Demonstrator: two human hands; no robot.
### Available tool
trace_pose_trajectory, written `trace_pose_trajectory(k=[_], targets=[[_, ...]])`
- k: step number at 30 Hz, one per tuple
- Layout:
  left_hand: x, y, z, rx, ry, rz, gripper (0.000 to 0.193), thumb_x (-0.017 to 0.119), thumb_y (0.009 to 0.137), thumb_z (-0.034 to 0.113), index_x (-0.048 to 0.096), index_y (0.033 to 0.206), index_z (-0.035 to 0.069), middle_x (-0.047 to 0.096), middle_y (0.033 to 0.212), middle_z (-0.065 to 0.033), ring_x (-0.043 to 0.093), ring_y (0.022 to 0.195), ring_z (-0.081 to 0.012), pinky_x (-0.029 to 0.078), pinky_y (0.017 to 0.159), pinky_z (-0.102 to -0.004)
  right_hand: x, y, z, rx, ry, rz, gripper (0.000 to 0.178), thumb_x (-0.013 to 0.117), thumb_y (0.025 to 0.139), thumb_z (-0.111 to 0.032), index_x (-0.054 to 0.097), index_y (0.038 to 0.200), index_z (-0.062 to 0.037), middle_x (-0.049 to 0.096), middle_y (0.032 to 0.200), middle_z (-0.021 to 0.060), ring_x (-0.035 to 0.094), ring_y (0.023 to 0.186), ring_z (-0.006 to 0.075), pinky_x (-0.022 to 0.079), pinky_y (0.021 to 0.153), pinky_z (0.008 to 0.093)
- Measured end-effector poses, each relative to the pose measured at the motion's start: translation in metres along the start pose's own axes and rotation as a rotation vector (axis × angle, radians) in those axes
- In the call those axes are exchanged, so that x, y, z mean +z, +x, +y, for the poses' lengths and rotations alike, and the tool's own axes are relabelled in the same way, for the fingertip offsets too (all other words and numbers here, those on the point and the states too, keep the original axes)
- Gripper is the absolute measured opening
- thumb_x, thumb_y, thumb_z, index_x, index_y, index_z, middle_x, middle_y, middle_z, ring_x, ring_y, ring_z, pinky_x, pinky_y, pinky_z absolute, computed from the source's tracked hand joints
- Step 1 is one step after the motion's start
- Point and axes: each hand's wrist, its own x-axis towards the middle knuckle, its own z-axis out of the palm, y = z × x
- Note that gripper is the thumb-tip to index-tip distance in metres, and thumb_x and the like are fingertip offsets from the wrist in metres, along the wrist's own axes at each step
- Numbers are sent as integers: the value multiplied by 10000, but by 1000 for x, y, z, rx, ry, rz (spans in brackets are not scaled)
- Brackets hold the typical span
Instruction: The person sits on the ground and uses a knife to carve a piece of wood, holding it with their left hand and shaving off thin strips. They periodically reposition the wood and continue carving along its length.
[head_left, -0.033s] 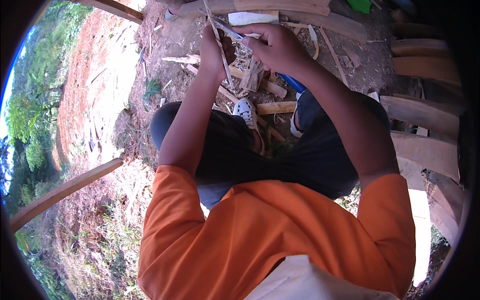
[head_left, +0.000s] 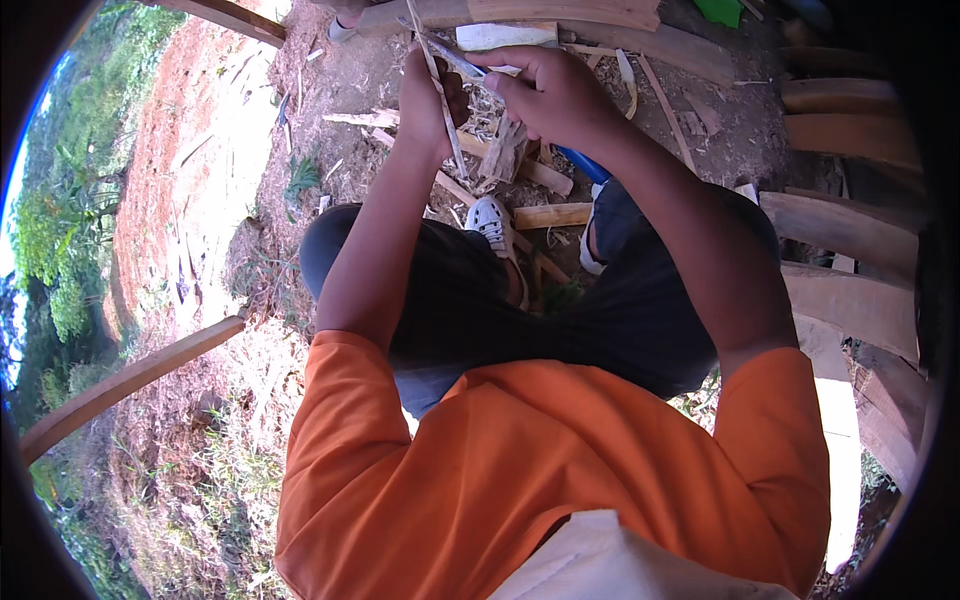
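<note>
Out in front of my knees, my left hand [head_left: 428,108] is closed around a thin pale wooden stick [head_left: 437,80], which runs lengthwise past the fingers. My right hand [head_left: 552,88] grips a knife [head_left: 455,60]; its handle is mostly hidden in the fingers. The blade points up and left and crosses the stick just above my left fist. Whether the edge touches the wood is too small to tell. Below both hands lie a chunk of split wood [head_left: 505,152] and many shavings. A blue object [head_left: 583,165] shows partly under my right wrist.
Beyond my hands lie a white-faced wood block [head_left: 506,36] and long curved boards [head_left: 640,45]. More boards [head_left: 845,225] are stacked at the right. A wooden post [head_left: 135,385] slants in at the left. Wood offcuts [head_left: 552,215] lie around my white shoes [head_left: 490,222].
</note>
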Motion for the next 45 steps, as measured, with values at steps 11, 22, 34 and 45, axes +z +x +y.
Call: trace_pose_trajectory(k=[11, 22, 34, 45], targets=[[28, -44, -14, -26, 223, -97, 401, 401, 1084, 472, 466, 809, 188, 388, 543, 37, 346, 410, -94, 257, 379, -261, -82, 64, 40, 231, -19, 686, 342, 558, 1055, -186, 617, 1390, -147, 550, 616, -8, 504, 469, 72, 437, 447, 253], [-8, -5, 18, 212, 28, 118, 380, 418, 1059, 466, 471, 804, 189, 389, 579, 40, 344, 447, -96, 275, 420, -259, -3, -2, -17, 130, 151, -83, 351, 590, 1040, -226, 654, 1375, -144, 604, 669, -8, 562, 496, 55, 485, 484, 248], [-18, 0, 12, 229, 82, 128, 355, 386, 1057, 467, 478, 855, 191, 428, 621, 38, 374, 488, -83, 296, 439, -252, 8, 2, -24, 116, 151, -160, 359, 576, 1061, -219, 632, 1414, -195, 574, 680, -15, 516, 494, 42, 450, 460, 224], [-1, -5, 8, 127, 88, 93, 343, 406, 1040, 460, 457, 823, 201, 395, 569, 47, 324, 423, -97, 261, 391, -256, 19, 3, -6, 11, 87, -5, 346, 586, 1055, -209, 652, 1394, -190, 593, 645, -13, 533, 488, 51, 462, 468, 243]])
